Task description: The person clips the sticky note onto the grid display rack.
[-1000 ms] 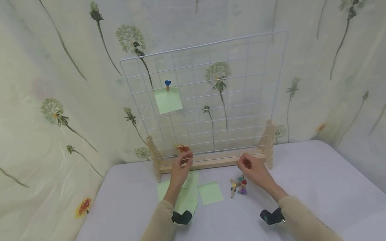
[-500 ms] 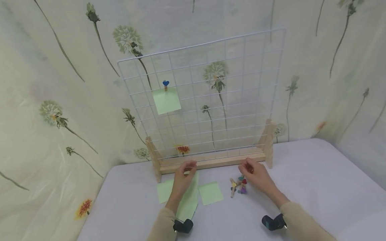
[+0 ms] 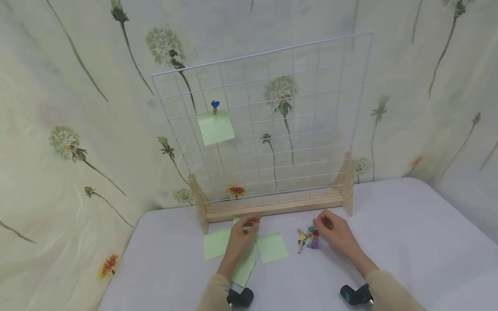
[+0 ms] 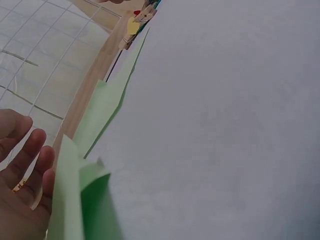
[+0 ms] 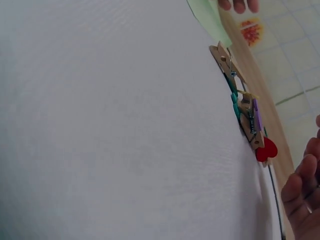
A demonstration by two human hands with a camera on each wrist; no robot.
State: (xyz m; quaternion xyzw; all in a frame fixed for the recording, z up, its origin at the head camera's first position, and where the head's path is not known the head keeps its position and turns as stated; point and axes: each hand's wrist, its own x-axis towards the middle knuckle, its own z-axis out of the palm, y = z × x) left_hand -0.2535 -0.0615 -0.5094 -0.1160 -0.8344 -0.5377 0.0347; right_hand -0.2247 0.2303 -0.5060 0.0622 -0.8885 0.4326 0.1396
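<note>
My left hand [image 3: 242, 239] hovers over the pale green paper notes [image 3: 245, 272], its fingers loosely bent and holding nothing. In the left wrist view, its fingertips [image 4: 46, 156] are close beside a raised note edge [image 4: 67, 195]. A single green note [image 3: 273, 249] lies between the hands. My right hand [image 3: 337, 232] is just right of a small pile of wooden clothespins [image 3: 307, 237] with coloured hearts. Its fingers are loosely curled, with nothing seen in them. The right wrist view shows a red heart [image 5: 266, 150] on the pile, near those fingers [image 5: 292, 190].
Behind the hands stands a white wire grid [image 3: 307, 95] on a wooden base [image 3: 280, 208]. A blue-heart clothespin [image 3: 215, 106] pins one green note [image 3: 216, 128] to its upper left. A white cloth covers the table [image 3: 408, 233]. Flower-printed curtain [image 3: 116, 86] hangs behind.
Both hands have come down and nearer from the grid's base. The left has shifted slightly right over the notes; the right also a little right, beside the clothespins.
</note>
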